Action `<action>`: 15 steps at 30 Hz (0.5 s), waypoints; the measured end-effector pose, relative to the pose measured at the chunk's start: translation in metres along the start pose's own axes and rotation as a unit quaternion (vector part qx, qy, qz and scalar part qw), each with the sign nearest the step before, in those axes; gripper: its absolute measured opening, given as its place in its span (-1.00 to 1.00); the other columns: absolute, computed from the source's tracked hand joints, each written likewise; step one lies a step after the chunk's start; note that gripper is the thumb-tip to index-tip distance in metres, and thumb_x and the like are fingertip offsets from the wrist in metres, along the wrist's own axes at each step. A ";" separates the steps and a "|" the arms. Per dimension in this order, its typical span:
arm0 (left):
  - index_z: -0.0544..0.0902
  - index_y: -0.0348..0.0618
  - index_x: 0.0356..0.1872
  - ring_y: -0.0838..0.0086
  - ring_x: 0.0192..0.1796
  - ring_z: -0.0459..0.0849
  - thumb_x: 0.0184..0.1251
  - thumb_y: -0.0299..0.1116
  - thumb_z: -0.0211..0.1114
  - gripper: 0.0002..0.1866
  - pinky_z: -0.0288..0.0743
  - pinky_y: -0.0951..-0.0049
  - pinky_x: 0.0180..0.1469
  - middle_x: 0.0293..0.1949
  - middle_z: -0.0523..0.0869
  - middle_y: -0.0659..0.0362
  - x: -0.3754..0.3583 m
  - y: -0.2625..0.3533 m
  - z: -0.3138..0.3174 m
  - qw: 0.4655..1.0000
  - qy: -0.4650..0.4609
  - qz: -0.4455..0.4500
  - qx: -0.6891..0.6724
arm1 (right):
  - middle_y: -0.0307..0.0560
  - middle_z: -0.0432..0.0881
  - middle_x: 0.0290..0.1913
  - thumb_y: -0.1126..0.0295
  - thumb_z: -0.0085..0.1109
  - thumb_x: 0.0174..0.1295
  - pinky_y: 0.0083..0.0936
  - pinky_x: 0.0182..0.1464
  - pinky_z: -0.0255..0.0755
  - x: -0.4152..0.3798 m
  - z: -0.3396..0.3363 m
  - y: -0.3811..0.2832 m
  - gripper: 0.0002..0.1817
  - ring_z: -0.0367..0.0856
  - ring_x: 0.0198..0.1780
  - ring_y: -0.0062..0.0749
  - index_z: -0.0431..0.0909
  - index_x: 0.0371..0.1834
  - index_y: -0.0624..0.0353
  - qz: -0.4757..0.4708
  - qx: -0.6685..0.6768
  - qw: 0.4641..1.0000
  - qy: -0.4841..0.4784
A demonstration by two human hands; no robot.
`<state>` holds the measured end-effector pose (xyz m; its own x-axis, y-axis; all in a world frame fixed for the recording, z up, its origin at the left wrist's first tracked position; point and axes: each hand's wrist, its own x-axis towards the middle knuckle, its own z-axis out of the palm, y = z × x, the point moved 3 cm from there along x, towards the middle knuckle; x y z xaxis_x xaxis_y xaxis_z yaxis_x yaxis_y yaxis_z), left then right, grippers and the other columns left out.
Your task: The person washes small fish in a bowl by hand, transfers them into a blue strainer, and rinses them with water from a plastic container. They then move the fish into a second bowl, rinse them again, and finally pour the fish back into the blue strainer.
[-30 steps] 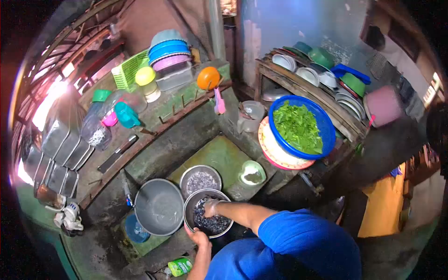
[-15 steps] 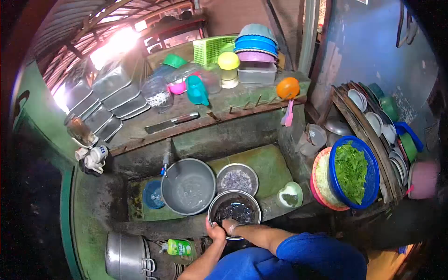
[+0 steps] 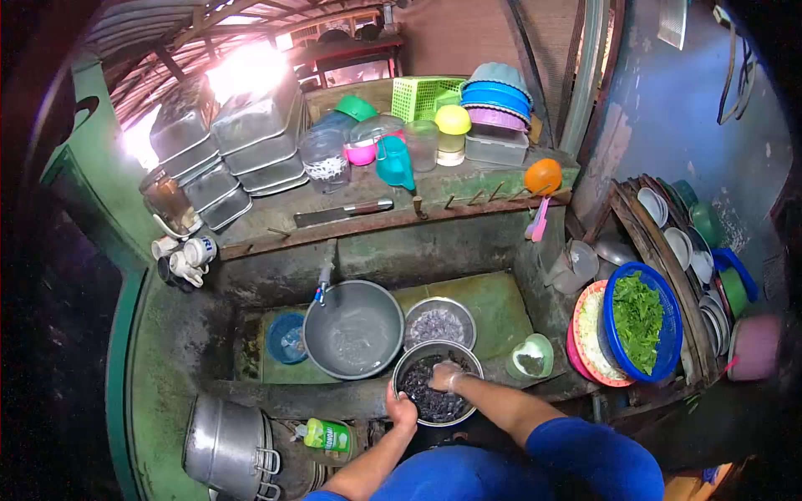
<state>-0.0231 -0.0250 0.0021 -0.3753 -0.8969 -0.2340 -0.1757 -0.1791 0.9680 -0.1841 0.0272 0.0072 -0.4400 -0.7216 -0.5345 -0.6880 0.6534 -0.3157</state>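
Your left hand (image 3: 403,412) gripped the near rim of the metal bowl (image 3: 411,364), fingers curled over its edge to steady it. Your right hand (image 3: 444,377) was down inside that bowl, resting on the dark purple pieces (image 3: 426,401) that filled it; whether those fingers were closed around any pieces or just spread over them could not be told from this view.

The bowl sat at the front edge of the green sink basin (image 3: 493,305), closest to you. Just behind it stood a smaller metal bowl (image 3: 439,322) holding paler purple bits, and to the left of that, touching or nearly so, the large grey basin (image 3: 354,329) under the tap (image 3: 322,284). A blue lid (image 3: 286,337) lay further left of the basin, and a pale green heart-shaped dish (image 3: 530,357) sat right of your bowl. Beyond the sink's right wall was the blue tub of leafy greens (image 3: 642,320).

It looked as though you were in the middle of working through or rinsing the dark pieces by hand. The next move likely called for keeping the rim firmly held while the right hand stirred or lifted pieces, so the bowl did not tip off the front ledge.
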 end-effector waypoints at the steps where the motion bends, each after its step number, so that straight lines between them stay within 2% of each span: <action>1: 0.43 -0.22 0.24 0.31 0.12 0.54 0.28 -0.72 -0.06 -0.51 0.34 0.34 0.24 0.06 0.60 0.03 0.003 -0.006 0.001 1.000 0.007 -0.016 -0.024 | 0.23 0.60 0.08 -0.01 0.13 0.04 -0.18 0.24 0.40 0.006 0.007 -0.010 -0.44 0.60 0.11 0.05 0.66 -0.06 0.25 -0.004 0.028 0.999 -0.017; 2: 0.43 -0.22 0.24 0.31 0.11 0.54 0.27 -0.72 -0.06 -0.50 0.35 0.34 0.23 0.05 0.60 0.04 0.008 -0.012 0.002 1.000 0.009 0.005 -0.010 | 0.24 0.57 0.13 0.02 0.09 0.08 -0.21 0.20 0.44 0.024 0.030 -0.018 -0.43 0.59 0.13 0.05 0.62 0.00 0.27 -0.040 -0.016 0.999 0.013; 3: 0.43 -0.21 0.25 0.30 0.11 0.55 0.27 -0.72 -0.07 -0.49 0.35 0.34 0.23 0.04 0.60 0.05 0.009 -0.019 0.000 1.000 0.011 0.024 0.005 | 0.26 0.59 0.08 0.00 0.07 0.11 -0.21 0.21 0.42 0.012 0.027 -0.037 -0.46 0.52 0.21 0.02 0.67 -0.08 0.27 -0.001 0.021 1.000 -0.023; 5: 0.37 -0.18 0.30 0.33 0.13 0.55 0.34 -0.70 -0.12 -0.50 0.36 0.34 0.24 0.11 0.58 0.04 0.001 0.018 -0.001 0.999 -0.023 -0.045 0.001 | 0.33 0.61 0.03 0.08 0.08 0.16 -0.22 0.18 0.44 -0.004 0.035 -0.066 -0.53 0.57 0.15 -0.01 0.67 -0.11 0.27 -0.016 0.043 0.999 0.006; 6: 0.38 -0.17 0.29 0.33 0.12 0.55 0.35 -0.69 -0.10 -0.51 0.38 0.33 0.22 0.10 0.59 0.05 0.012 -0.015 -0.001 1.000 -0.006 -0.022 -0.001 | 0.33 0.61 0.03 0.08 0.08 0.16 -0.22 0.18 0.44 -0.004 0.041 -0.066 -0.53 0.57 0.15 -0.01 0.67 -0.11 0.27 -0.014 0.046 0.999 0.003; 8: 0.38 -0.16 0.29 0.33 0.12 0.55 0.35 -0.69 -0.10 -0.51 0.38 0.33 0.22 0.10 0.59 0.05 -0.001 0.011 0.003 0.999 0.003 -0.038 -0.013 | 0.28 0.64 -0.02 0.18 -0.01 0.24 -0.16 0.13 0.47 0.007 0.067 -0.059 -0.58 0.64 0.06 0.02 0.66 -0.08 0.29 -0.041 0.058 0.994 -0.080; 9: 0.38 -0.16 0.30 0.33 0.12 0.55 0.35 -0.69 -0.11 -0.50 0.38 0.34 0.22 0.10 0.59 0.05 -0.005 0.020 0.004 0.998 0.014 -0.049 -0.026 | 0.28 0.64 -0.02 0.18 -0.01 0.24 -0.16 0.13 0.47 0.008 0.074 -0.056 -0.58 0.64 0.06 0.02 0.66 -0.08 0.29 -0.038 0.057 0.994 -0.081; 10: 0.39 -0.14 0.29 0.33 0.12 0.55 0.35 -0.69 -0.11 -0.50 0.38 0.34 0.22 0.11 0.58 0.06 0.000 0.003 0.006 0.997 0.028 -0.027 -0.060 | 0.29 0.64 -0.03 0.19 -0.01 0.24 -0.16 0.10 0.48 0.009 0.080 -0.052 -0.58 0.65 0.04 0.02 0.66 -0.10 0.32 -0.048 0.059 0.994 -0.080; 12: 0.39 -0.14 0.29 0.33 0.13 0.54 0.35 -0.69 -0.11 -0.51 0.38 0.34 0.23 0.11 0.58 0.07 0.000 -0.001 0.005 0.997 0.018 -0.036 -0.067 | 0.31 0.63 -0.02 0.23 0.05 0.22 -0.17 0.07 0.50 0.002 0.083 -0.046 -0.59 0.64 0.05 0.01 0.65 -0.14 0.40 -0.037 0.086 0.993 -0.074; 15: 0.39 -0.15 0.29 0.35 0.13 0.54 0.35 -0.68 -0.11 -0.51 0.38 0.35 0.23 0.12 0.57 0.07 0.000 0.003 0.004 0.998 0.015 -0.040 -0.051 | 0.31 0.63 -0.02 0.26 0.07 0.20 -0.19 0.08 0.50 -0.007 0.077 -0.047 -0.62 0.64 0.06 0.00 0.65 -0.15 0.41 -0.034 0.084 0.992 -0.086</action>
<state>-0.0275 -0.0235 0.0050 -0.3365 -0.8897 -0.3087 -0.1087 -0.2889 0.9512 -0.1042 0.0190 -0.0342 -0.2802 -0.7254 -0.6287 -0.6004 0.6435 -0.4748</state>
